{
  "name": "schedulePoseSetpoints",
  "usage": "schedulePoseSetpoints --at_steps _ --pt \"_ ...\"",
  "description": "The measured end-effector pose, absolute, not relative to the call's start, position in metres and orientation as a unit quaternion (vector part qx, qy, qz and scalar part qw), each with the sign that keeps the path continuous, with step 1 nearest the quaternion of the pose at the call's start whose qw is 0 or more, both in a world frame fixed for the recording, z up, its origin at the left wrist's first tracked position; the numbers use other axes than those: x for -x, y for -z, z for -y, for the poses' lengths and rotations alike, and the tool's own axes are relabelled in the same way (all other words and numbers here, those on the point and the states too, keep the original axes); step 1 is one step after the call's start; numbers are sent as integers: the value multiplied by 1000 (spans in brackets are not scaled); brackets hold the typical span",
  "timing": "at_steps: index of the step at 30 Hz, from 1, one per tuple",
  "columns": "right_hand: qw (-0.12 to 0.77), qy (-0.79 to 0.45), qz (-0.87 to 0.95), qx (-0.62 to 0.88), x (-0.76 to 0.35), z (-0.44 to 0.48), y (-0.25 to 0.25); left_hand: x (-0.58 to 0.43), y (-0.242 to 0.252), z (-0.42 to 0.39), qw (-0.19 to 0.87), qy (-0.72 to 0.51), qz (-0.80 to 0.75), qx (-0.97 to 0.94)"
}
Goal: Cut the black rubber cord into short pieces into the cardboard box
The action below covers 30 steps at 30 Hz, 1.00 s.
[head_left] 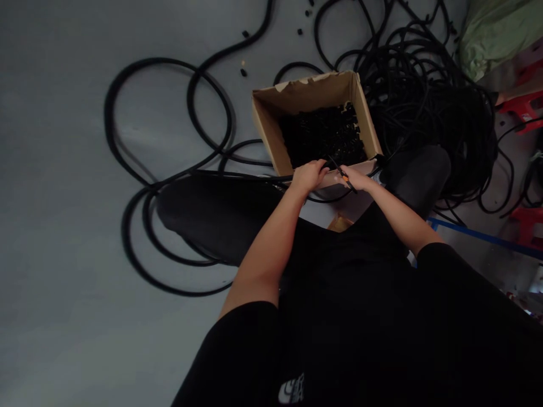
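Tubing (254,177), black and slim, runs nearly level rightward over the left thigh (216,212) into the closed left hand (309,175) at the carton's (370,125) near edge. Right hand (357,177) grips a dark, orange-marked scissor-like tool (345,178), slanting up-left toward the carton.

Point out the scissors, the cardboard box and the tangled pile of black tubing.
Scissors (345,178), head view: the orange part.
Cardboard box (314,97), head view: inside of the far wall.
Black tubing pile (428,113), head view: middle of the tangled coils.
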State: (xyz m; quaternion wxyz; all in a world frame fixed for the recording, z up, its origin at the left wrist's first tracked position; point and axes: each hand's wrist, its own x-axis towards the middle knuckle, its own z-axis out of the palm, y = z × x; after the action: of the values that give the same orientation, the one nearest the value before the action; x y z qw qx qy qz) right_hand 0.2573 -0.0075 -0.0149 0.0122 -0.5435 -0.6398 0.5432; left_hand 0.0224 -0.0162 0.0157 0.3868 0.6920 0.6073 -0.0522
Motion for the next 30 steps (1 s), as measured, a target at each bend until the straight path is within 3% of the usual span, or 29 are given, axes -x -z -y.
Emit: schedulePoseSetpoints --at_steps 4,10,21,30 --pt "20 -623 562 543 -255 10 21 -25 -11 15 388 51 -593 -704" --pt "44 -640 510 573 -249 7 13 -17 -9 15 373 22 -581 -723" --pt "90 -660 510 545 -236 13 -19 43 -69 23 297 128 -598 -733" --pt "79 -631 504 585 -243 6 -4 54 -31 13 314 41 -602 -733"
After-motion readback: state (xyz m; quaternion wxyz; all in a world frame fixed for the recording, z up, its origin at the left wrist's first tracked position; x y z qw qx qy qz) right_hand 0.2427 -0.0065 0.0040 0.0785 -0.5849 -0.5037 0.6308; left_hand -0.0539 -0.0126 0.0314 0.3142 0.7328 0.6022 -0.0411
